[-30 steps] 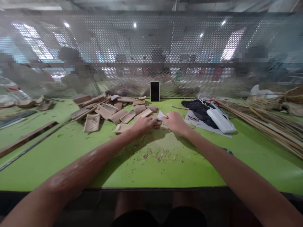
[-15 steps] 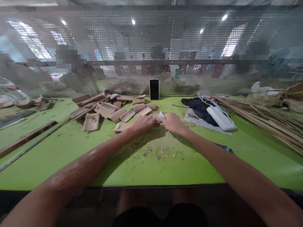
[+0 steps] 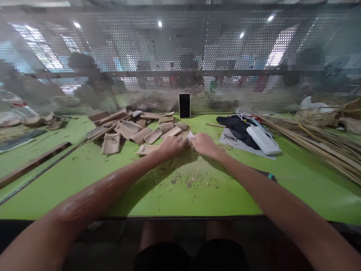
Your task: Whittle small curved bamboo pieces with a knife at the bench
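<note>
My left hand (image 3: 173,146) is closed near the middle of the green table (image 3: 135,203), pressed around a bamboo piece that my fingers mostly hide. Close beside it, my right hand (image 3: 204,144) has its fingers wrapped around something too covered to name. A small pale pointed thing (image 3: 191,135) shows between the two hands. Split bamboo pieces (image 3: 138,136) lie piled behind and to the left of my left hand. Thin shavings (image 3: 193,180) are scattered on the table in front of both hands.
A black-screened phone (image 3: 184,105) stands upright against the mesh screen (image 3: 158,86). To the right are dark cloth (image 3: 237,130), a white device (image 3: 263,140) and long bamboo strips (image 3: 316,145). A wooden bar (image 3: 36,163) lies at left. People show dimly behind the mesh.
The view has shifted slightly, moving the table edge up. My hands stay close together, with the right hand a little nearer the left.
</note>
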A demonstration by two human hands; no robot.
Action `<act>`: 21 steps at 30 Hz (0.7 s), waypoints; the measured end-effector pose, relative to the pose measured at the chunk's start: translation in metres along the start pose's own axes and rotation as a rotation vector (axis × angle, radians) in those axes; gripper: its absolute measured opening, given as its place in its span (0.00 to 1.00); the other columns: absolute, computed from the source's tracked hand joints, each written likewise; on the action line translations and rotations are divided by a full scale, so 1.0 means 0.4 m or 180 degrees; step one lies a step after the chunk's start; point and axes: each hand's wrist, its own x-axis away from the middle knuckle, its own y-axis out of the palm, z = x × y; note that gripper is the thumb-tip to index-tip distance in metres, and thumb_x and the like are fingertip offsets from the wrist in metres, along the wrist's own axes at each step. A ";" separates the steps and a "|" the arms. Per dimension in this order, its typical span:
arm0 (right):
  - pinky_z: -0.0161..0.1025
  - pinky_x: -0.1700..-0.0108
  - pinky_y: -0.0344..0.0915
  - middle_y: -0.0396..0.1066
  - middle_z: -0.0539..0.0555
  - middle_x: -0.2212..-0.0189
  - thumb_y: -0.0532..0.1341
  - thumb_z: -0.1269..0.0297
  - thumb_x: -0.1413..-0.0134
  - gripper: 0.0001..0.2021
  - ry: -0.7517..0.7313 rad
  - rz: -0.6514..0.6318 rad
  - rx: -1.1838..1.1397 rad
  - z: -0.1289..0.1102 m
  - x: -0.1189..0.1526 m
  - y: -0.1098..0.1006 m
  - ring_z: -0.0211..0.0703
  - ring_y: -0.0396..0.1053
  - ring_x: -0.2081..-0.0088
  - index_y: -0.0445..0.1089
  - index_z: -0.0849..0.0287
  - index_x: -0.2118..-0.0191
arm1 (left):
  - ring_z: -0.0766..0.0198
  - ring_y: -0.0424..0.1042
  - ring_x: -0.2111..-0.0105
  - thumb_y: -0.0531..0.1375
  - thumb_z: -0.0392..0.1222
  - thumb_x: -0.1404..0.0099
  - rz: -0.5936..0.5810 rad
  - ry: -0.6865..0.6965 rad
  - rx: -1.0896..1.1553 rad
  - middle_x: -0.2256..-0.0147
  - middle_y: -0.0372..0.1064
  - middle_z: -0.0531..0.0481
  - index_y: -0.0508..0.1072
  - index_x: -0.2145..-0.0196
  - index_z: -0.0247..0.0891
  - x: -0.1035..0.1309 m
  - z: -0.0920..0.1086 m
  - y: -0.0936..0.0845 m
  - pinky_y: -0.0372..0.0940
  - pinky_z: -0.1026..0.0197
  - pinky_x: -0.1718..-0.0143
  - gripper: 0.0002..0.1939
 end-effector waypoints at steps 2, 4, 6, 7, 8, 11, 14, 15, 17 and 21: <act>0.37 0.71 0.58 0.68 0.57 0.84 0.52 0.65 0.33 0.21 -0.0023 -0.0049 -0.0119 0.005 0.000 0.002 0.42 0.67 0.79 0.74 0.63 0.76 | 0.54 0.75 0.64 0.46 0.40 0.24 -0.0035 0.0006 -0.0007 0.60 0.75 0.38 0.69 0.49 0.32 0.000 0.000 0.000 0.59 0.59 0.72 0.16; 0.37 0.71 0.58 0.68 0.57 0.84 0.52 0.64 0.32 0.23 -0.0094 0.0001 -0.0191 0.008 -0.002 0.003 0.42 0.67 0.79 0.74 0.64 0.76 | 0.54 0.75 0.65 0.47 0.41 0.24 -0.0058 0.0008 0.0038 0.60 0.75 0.39 0.69 0.48 0.33 0.000 0.001 -0.003 0.59 0.59 0.72 0.15; 0.37 0.72 0.58 0.69 0.58 0.84 0.52 0.64 0.33 0.22 -0.0102 0.0123 -0.0097 0.008 -0.004 0.003 0.43 0.68 0.78 0.75 0.64 0.75 | 0.54 0.76 0.64 0.47 0.41 0.24 -0.0065 -0.0011 0.0034 0.60 0.75 0.39 0.69 0.48 0.33 0.002 0.002 -0.010 0.59 0.59 0.72 0.16; 0.38 0.71 0.58 0.70 0.58 0.83 0.53 0.64 0.33 0.21 -0.0094 0.0153 -0.0021 0.007 -0.005 0.003 0.44 0.68 0.78 0.75 0.64 0.73 | 0.54 0.76 0.64 0.47 0.41 0.24 -0.0077 -0.0011 0.0016 0.59 0.75 0.39 0.69 0.48 0.32 0.003 0.003 -0.014 0.59 0.59 0.71 0.15; 0.38 0.71 0.58 0.70 0.59 0.83 0.53 0.64 0.33 0.20 -0.0077 0.0159 0.0053 0.006 -0.005 0.002 0.44 0.69 0.77 0.76 0.65 0.73 | 0.53 0.76 0.63 0.47 0.40 0.24 -0.0099 -0.0019 -0.0006 0.59 0.75 0.39 0.69 0.49 0.32 0.003 0.004 -0.018 0.59 0.59 0.71 0.15; 0.38 0.71 0.58 0.69 0.58 0.83 0.54 0.64 0.33 0.19 -0.0090 0.0071 0.0098 0.008 -0.003 0.001 0.45 0.69 0.77 0.76 0.64 0.72 | 0.52 0.76 0.62 0.46 0.39 0.24 -0.0187 -0.0040 0.0007 0.59 0.75 0.39 0.70 0.53 0.31 0.003 0.005 -0.026 0.60 0.58 0.69 0.15; 0.37 0.71 0.60 0.68 0.57 0.84 0.53 0.65 0.33 0.20 -0.0072 0.0075 -0.0064 0.012 0.002 0.000 0.43 0.69 0.78 0.76 0.64 0.72 | 0.52 0.76 0.63 0.46 0.47 0.22 -0.0201 -0.0088 0.0063 0.61 0.76 0.37 0.71 0.55 0.31 0.001 0.006 -0.029 0.60 0.58 0.69 0.19; 0.37 0.70 0.61 0.68 0.57 0.85 0.53 0.65 0.33 0.20 -0.0034 0.0063 -0.0136 0.014 0.003 0.001 0.43 0.69 0.78 0.75 0.64 0.73 | 0.52 0.76 0.63 0.45 0.49 0.22 -0.0191 -0.0105 0.0064 0.61 0.76 0.37 0.71 0.56 0.31 0.000 0.006 -0.029 0.60 0.58 0.70 0.21; 0.37 0.70 0.62 0.66 0.56 0.86 0.52 0.66 0.33 0.22 0.0060 -0.0029 -0.0318 0.016 0.004 0.003 0.41 0.68 0.80 0.73 0.64 0.77 | 0.53 0.76 0.63 0.45 0.49 0.22 -0.0184 -0.0136 0.0042 0.60 0.76 0.36 0.71 0.56 0.31 0.000 0.007 -0.029 0.60 0.58 0.70 0.21; 0.35 0.74 0.64 0.64 0.55 0.89 0.50 0.64 0.33 0.26 0.0103 -0.0256 -0.0871 0.019 -0.001 0.006 0.38 0.65 0.85 0.68 0.61 0.83 | 0.53 0.76 0.63 0.45 0.45 0.22 -0.0206 -0.0126 -0.0001 0.60 0.76 0.37 0.70 0.54 0.31 0.002 0.007 -0.030 0.59 0.59 0.71 0.18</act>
